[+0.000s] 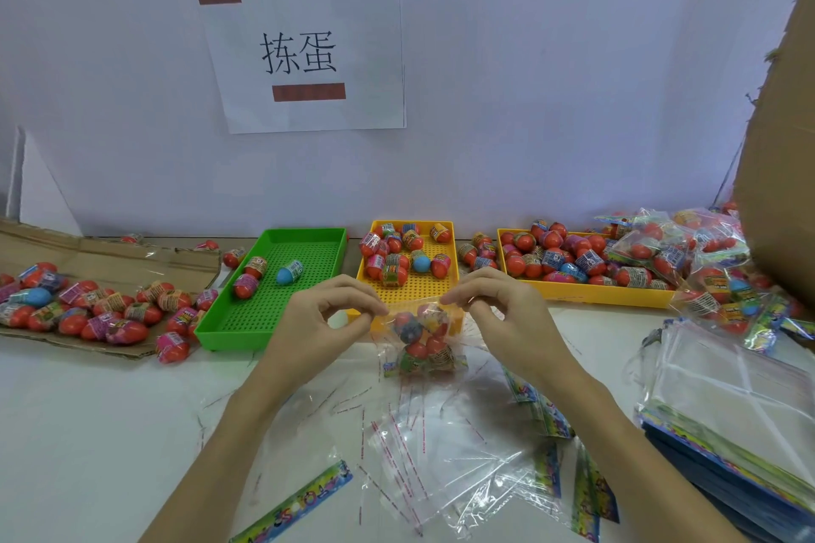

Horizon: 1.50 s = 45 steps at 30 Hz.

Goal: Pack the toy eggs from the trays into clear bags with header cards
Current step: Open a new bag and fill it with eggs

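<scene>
Bag (419, 344) full of toy eggs, hanging just above the table (110, 432), right in front of the middle yellow tray (410, 291). Left hand (326, 317) pinching one top corner, right hand (498, 304) pinching the other, mouth stretched between them. Looks like sealing time. Best bet: keep the top edge taut and level, fold the flap flat, no wrinkles, eggs settled low. Green tray (273, 291) to the left nearly empty, spare bags (441, 463) and header cards (300, 503) lying below.

Egg-filled clear bag (421, 342), top held open
</scene>
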Tool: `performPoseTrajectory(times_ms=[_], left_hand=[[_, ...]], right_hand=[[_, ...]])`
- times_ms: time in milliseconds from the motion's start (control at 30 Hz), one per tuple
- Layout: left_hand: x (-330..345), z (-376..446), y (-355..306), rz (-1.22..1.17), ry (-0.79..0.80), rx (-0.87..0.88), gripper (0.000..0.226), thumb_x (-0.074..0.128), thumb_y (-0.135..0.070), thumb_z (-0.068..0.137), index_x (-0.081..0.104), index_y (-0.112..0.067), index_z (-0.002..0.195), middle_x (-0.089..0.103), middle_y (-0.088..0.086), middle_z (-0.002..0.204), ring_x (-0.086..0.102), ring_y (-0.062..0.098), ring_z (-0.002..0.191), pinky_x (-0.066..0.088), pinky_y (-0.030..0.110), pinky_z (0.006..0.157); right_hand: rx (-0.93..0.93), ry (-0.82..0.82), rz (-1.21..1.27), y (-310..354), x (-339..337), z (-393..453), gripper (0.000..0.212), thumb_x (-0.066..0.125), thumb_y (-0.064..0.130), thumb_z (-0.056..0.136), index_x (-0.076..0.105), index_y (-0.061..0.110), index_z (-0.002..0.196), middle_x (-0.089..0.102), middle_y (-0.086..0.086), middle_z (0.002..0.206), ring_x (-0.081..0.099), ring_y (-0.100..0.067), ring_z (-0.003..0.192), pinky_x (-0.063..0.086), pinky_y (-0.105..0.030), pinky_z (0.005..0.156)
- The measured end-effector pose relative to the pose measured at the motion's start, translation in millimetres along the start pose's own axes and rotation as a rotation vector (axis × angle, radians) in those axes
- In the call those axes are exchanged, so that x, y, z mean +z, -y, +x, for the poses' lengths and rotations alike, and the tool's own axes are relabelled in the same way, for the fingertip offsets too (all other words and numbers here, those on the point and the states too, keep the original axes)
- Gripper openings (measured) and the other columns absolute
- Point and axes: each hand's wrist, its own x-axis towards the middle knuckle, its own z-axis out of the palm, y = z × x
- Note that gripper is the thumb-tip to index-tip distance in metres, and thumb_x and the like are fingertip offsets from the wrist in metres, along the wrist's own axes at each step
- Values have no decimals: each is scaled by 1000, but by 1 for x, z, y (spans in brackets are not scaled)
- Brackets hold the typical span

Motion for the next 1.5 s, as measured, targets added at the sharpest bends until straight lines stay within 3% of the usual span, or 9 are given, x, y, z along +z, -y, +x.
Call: performPoseTrajectory(times_ms=[167, 633, 833, 1233, 1333, 1400, 1500], left_hand=[[-2, 0, -2, -30, 6, -8, 15, 87, -10, 82, 84, -19, 93, 75, -5, 99, 71, 21, 100, 57, 25, 87], [-2, 0, -2, -42, 72, -41, 10, 76, -11, 92, 85, -15, 93, 77, -6, 100, 72, 18, 102, 56, 21, 86], [9, 1, -7, -76, -20, -54, 13, 85, -25, 79, 84, -16, 88, 78, -3, 93, 75, 18, 91, 59, 22, 80], [11, 2, -8, -372, -75, -221, 25, 87, -18, 74, 77, -15, 96, 77, 0, 91, 71, 13, 87, 56, 18, 80], [14, 3, -12, -516, -72, -334, 42, 86, -20, 73, 76, -20, 115, 74, -2, 99, 69, 12, 96, 58, 22, 84], [20, 3, -14, -660, -59, -419, 48, 82, -20, 78, 74, -18, 125, 72, 8, 111, 71, 23, 108, 62, 33, 87], [29, 3, -17, -665, -53, -476, 36, 77, -27, 85, 78, -9, 117, 74, 18, 120, 71, 35, 114, 61, 41, 90]], right_hand=[[9, -14, 37, -1, 5, -1, 8, 73, 10, 94, 78, 12, 98, 69, 5, 100, 68, -9, 94, 58, -22, 85], [121, -39, 93, -9, 10, -2, 16, 73, 6, 92, 73, 19, 101, 73, 5, 100, 70, -8, 93, 59, -23, 86], [188, -45, 204, -5, 8, -2, 18, 73, 10, 94, 71, 20, 109, 74, 5, 100, 70, -6, 92, 57, -17, 82], [250, -57, 340, 3, 7, 0, 15, 67, 12, 98, 77, 17, 109, 77, 2, 95, 72, -11, 87, 60, -23, 81], [280, -69, 423, 4, 11, -1, 15, 67, 12, 98, 78, 18, 106, 78, 2, 95, 73, -12, 89, 59, -22, 77], [314, -83, 468, 4, 14, -2, 15, 67, 14, 97, 79, 22, 103, 78, 2, 98, 73, -12, 94, 59, -22, 75], [353, -108, 531, 4, 17, -2, 15, 68, 16, 97, 80, 24, 102, 78, 0, 100, 74, -15, 98, 61, -26, 79]])
